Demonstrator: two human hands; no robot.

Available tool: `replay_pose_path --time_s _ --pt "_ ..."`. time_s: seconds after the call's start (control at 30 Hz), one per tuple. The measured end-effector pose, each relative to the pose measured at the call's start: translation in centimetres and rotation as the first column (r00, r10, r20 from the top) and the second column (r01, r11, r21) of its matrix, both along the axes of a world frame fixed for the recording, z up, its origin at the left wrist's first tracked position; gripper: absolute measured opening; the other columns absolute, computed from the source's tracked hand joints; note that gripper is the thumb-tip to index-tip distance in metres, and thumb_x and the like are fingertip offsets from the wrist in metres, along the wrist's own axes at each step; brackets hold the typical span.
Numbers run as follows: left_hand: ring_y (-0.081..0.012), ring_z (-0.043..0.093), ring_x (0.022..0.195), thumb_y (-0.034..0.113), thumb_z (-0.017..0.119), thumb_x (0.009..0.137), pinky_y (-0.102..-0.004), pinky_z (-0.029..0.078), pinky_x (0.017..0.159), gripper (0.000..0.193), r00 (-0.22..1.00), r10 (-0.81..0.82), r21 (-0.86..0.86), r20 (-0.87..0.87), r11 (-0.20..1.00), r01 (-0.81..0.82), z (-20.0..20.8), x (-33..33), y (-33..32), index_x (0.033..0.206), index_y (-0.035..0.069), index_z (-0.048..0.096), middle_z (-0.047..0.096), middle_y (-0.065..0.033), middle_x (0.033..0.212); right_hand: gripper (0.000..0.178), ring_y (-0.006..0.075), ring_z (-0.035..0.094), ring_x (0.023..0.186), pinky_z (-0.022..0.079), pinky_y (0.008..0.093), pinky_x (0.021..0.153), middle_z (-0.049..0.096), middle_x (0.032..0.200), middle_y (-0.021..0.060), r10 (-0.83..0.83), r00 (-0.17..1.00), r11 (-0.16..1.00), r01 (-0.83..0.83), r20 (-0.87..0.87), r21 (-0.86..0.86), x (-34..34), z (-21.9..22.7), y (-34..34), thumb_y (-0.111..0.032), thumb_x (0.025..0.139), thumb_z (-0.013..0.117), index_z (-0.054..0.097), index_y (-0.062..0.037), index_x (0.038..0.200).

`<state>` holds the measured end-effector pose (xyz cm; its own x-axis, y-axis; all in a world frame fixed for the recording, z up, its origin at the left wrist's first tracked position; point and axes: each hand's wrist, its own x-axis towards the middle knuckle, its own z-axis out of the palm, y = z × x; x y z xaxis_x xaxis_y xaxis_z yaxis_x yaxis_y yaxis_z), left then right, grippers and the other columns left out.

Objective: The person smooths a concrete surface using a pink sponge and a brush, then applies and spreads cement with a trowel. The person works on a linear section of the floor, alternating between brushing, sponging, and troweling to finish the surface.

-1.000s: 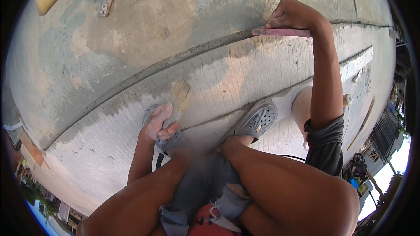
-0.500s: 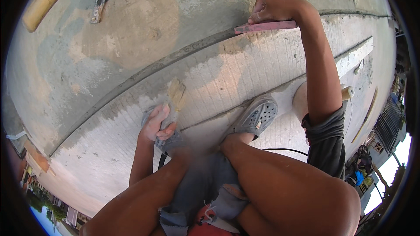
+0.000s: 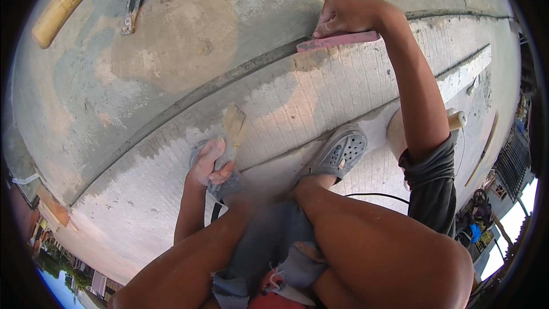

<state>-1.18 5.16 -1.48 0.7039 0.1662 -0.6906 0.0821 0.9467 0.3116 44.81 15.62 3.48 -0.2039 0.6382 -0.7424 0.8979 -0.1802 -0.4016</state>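
- Head view: your right hand (image 3: pixel 349 14), upper centre-right of the frame, is curled with its fingertips closed on the pink bar (image 3: pixel 338 40).
- The pink bar lies along the dark joint line (image 3: pixel 229 74) that curves across the concrete; whether its whole underside touches cannot be told.
- Hold the bar parallel to the joint line; a skewed bar would probably mark the edge unevenly.
- Apply even pressure along its length. Your visible grip sits toward the left end, so the right end may lift.
- Your left hand (image 3: pixel 210 163), centre-left of the frame and well apart from the right, is closed around the brush (image 3: pixel 234 126), bristles pointing up-frame; its handle is mostly hidden.
- Hold the bristles clear of the grooved concrete (image 3: pixel 274 106) until brushing is needed; a dragged tip could leave streaks.
- Plant both grey clogs (image 3: pixel 342 151) firmly; the right arm is extended, and a steady stance should help control.
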Motion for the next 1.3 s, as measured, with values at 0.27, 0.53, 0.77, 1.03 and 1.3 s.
replay_pose_path --time_s 0.27,0.53,0.77,1.03,1.3 --pt "-0.0056 0.033 0.034 0.049 0.048 0.109 -0.0229 0.026 0.031 0.047 0.999 -0.015 -0.015 -0.033 1.000 0.015 0.2 -0.2 0.1 0.126 0.005 0.054 0.052 -0.0056 0.057 0.028 0.0162 0.067 0.069 0.052 0.0352 0.068 0.078 0.082 0.0097 -0.051 0.999 0.999 0.051 -0.007 -0.005 -2.0 1.8 0.5 -0.030 0.089 0.079 0.083 -0.0060 0.103" --pt "-0.0063 0.032 0.034 0.050 0.049 0.108 -0.0241 0.026 0.031 0.050 0.999 -0.034 -0.001 0.011 0.999 0.034 -0.5 -0.2 0.1 0.122 0.003 0.053 0.053 -0.0061 0.057 0.027 0.0162 0.068 0.074 0.051 0.0326 0.069 0.078 0.085 0.0066 -0.157 0.910 0.987 0.159 -0.384 -0.027 -3.8 1.6 -1.3 -0.034 0.091 0.078 0.084 -0.0113 0.103" --pt "-0.0069 0.032 0.034 0.050 0.051 0.107 -0.0242 0.026 0.032 0.048 0.999 -0.006 -0.002 0.037 1.000 0.006 -0.3 -1.2 -0.2 0.123 0.004 0.053 0.052 -0.0059 0.057 0.048 0.0223 0.072 0.099 0.056 0.0356 0.088 0.076 0.111 0.0130 -0.297 0.260 0.773 0.630 -0.919 -0.072 -2.7 3.5 -10.2 -0.039 0.093 0.076 0.074 -0.0010 0.122" --pt "-0.0073 0.033 0.034 0.050 0.053 0.106 -0.0242 0.026 0.032 0.046 0.993 -0.103 0.031 -0.050 0.994 0.105 0.7 0.0 0.3 0.123 0.007 0.055 0.052 -0.0064 0.057 0.028 0.0226 0.055 0.085 0.046 0.0339 0.059 0.055 0.098 0.0108 -0.177 -0.291 0.175 0.931 -0.940 -0.321 5.6 13.2 -32.0 -0.030 0.102 0.059 0.061 -0.0106 0.123" --pt "-0.0099 0.035 0.033 0.052 0.055 0.105 -0.0268 0.029 0.030 0.051 0.983 -0.153 0.071 -0.099 0.984 0.161 -0.2 -0.4 -0.1 0.111 0.001 0.054 0.052 -0.0079 0.055 0.028 0.0220 0.061 0.090 0.052 0.0400 0.073 0.063 0.104 0.0086 -0.998 -0.056 -0.069 0.798 -0.040 0.599 4.4 20.2 -51.9 -0.025 0.100 0.060 0.064 -0.0093 0.124"
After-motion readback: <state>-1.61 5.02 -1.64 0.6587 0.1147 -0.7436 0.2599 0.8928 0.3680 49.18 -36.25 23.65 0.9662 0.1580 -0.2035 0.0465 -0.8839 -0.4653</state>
